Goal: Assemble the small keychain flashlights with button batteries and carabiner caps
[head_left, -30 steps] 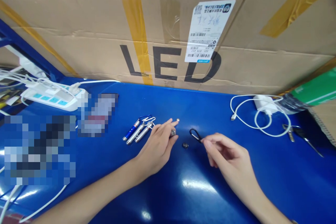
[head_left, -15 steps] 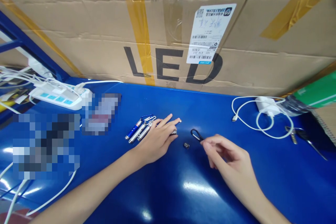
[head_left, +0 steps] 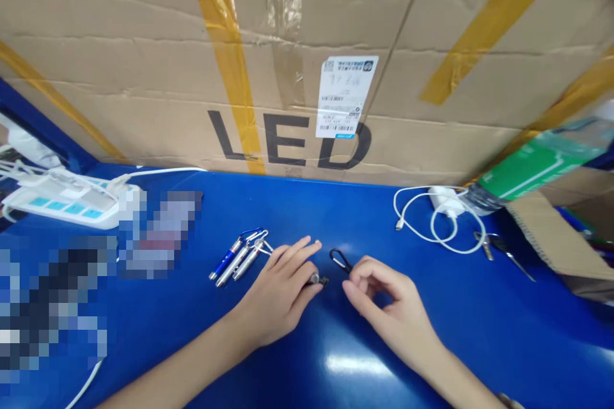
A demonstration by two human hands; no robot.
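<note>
A: Silver metal, that is what sits under the left hand (head_left: 283, 291): a small flashlight part (head_left: 316, 279) pinched between thumb and fingertips, its dark end poking out to the right.

B: So that hand is grasping it?

A: Yes, fingers curled onto it, low over the blue table (head_left: 364, 217). The right hand (head_left: 384, 297) is just beside it, thumb and forefinger closed on the tail of a black clip (head_left: 339, 259), whose loop lies on the table just beyond the fingertips.

B: How close are the two hands?

A: Near, but not touching. The clip's loop lies between them, a little farther from the person.

B: And around them?

A: Just left of the left hand's fingertips lie three small keychain flashlights (head_left: 237, 255) side by side, one blue and two silver, slanted with their clips pointing up and right. Farther left is a white power strip (head_left: 62, 201) with cords plugged in. Well off to the right lies a white charger with its coiled cable (head_left: 444, 211), and beside that a set of keys (head_left: 499, 249). A big cardboard box (head_left: 144, 77) printed LED, striped with yellow tape, stands along the back edge of the table.
</note>
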